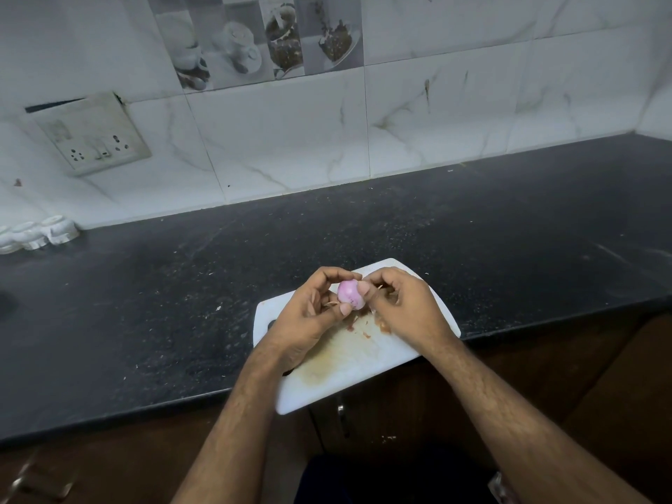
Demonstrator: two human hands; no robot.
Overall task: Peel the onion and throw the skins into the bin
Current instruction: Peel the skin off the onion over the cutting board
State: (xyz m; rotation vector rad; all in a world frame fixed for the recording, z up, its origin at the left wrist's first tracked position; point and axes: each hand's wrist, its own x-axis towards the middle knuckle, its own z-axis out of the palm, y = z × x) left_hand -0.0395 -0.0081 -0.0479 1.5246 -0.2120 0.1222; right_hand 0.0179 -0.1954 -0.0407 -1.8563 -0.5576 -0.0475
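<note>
A small round pink-purple onion (348, 295), mostly bare of skin, is held above the far part of a white rectangular plastic cutting board (363, 372); it is gripped from both sides at once; the left hand (309, 314) is curled around it, thumb pressed against its lower side and fingers wrapped over its far side; the right hand (400, 303) is closed on it from the right, thumb on its upper right side, other fingers bent under; thin brown papery skin scraps (363, 327) are seen between the fingers and scattered on the board below the hands; the board is stained yellowish in the middle and laid askew on a black speckled stone countertop (145, 303), its near corner overhanging the counter edge; a white wall socket plate (92, 134) is mounted on the white marble-look tiled wall (454, 114) at left; white ceramic pieces (36, 234) are set at the far left of the counter against the wall; no bin is in view.
</note>
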